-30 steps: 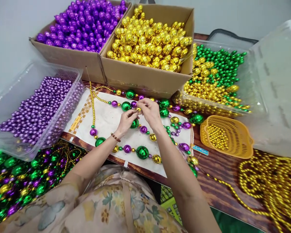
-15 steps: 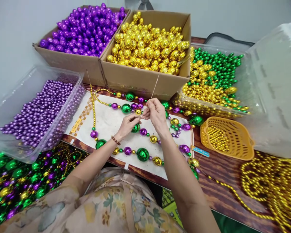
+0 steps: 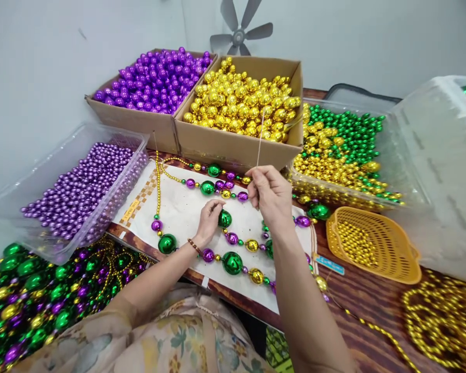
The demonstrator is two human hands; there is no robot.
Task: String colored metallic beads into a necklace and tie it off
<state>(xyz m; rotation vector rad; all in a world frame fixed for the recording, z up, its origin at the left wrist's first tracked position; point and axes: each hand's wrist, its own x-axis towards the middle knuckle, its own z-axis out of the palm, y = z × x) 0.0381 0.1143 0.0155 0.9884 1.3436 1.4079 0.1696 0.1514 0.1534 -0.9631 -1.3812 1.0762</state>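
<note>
My right hand [image 3: 271,196] is raised over the right half of a white cloth [image 3: 186,207]. Its closed fingers grip a thin pale strand [image 3: 261,140] that sticks up from them. Lower and to the left, my left hand [image 3: 209,218] has its thumb and fingertips pinched together beside a green bead [image 3: 224,218]; what they hold, if anything, is too small to see. Strung purple, gold and green beads lie in rows across the cloth, including a large green bead [image 3: 232,263] in front. Small gold beads [image 3: 158,191] run up the left side.
Behind stand cardboard boxes of purple beads [image 3: 151,83] and gold beads [image 3: 241,103]. Clear bins flank the cloth, with small purple beads [image 3: 81,189] left and green-gold beads [image 3: 341,140] right. An orange basket [image 3: 396,254] and gold bead strings [image 3: 446,316] sit at right.
My hands were close together over the cloth. The right hand has moved right, away from the left, with the strand still in its fingers. The view has tilted up, showing the fan.
</note>
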